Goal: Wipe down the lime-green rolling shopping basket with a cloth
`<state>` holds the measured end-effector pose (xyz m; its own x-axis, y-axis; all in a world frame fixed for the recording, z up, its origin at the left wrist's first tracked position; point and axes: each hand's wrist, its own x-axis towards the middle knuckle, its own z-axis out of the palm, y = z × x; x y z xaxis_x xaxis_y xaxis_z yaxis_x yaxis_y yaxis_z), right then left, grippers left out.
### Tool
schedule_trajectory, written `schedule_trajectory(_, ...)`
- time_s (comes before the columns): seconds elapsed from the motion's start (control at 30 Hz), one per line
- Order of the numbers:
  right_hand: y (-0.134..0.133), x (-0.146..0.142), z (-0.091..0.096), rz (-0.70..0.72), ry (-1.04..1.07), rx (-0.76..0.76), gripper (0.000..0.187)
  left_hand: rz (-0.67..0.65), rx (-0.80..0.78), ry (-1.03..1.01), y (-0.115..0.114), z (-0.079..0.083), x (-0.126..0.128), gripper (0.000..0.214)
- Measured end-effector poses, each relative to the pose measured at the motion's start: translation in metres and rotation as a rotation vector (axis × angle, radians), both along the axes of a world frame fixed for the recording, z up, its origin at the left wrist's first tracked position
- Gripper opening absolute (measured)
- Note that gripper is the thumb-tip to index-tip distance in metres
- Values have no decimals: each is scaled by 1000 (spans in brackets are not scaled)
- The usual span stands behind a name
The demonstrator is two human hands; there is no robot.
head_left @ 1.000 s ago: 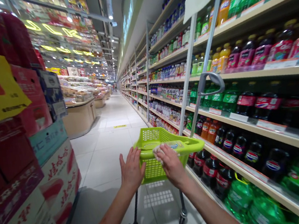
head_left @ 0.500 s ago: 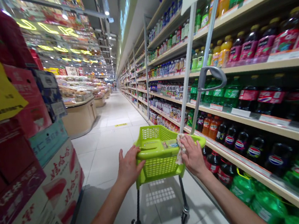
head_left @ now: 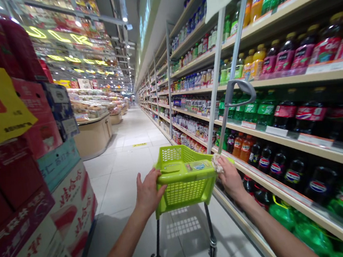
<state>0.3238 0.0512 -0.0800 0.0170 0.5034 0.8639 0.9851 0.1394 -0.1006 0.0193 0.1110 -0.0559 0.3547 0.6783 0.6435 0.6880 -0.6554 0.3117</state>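
Note:
A lime-green shopping cart (head_left: 184, 193) stands before me on its dark legs and castors. My left hand (head_left: 149, 189) is wrapped round the left end of its handle. At the handle's right end, my right hand (head_left: 229, 175) presses a crumpled pale cloth or tissue (head_left: 217, 163) against the green plastic. Between the hands, a clear-covered label panel (head_left: 199, 165) shows on the handle. The part of the cart's basket that I can see holds nothing I can make out.
Shelves of bottled drinks (head_left: 271, 126) line the right side, with a grey hooked handle (head_left: 242, 92) on a slanted pole. Stacked drink cartons (head_left: 70, 199) rise close on the left. A wooden display counter (head_left: 94, 136) stands farther along the tiled aisle (head_left: 132, 162).
My right hand has slid the cloth rightward along the handle to its end, uncovering the label panel. My left hand keeps its place.

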Motion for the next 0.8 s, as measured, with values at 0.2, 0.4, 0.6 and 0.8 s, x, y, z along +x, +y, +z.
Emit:
schedule_trajectory(0.2,7,-74,-9,185,-83,40,47,14,24,-18,-7,-1,9,28)
schedule_trajectory(0.4,9,-54,1,-19,13,3,45,-8,66,-3,-14,0,10,28)
schedule_trajectory(0.6,4,-71,-3,44,-58,-42,46,8,90,-5,-17,-3,15,26)
schedule_trajectory(0.8,7,-49,3,-44,15,-42,44,-11,119,37,-20,2,11,26)
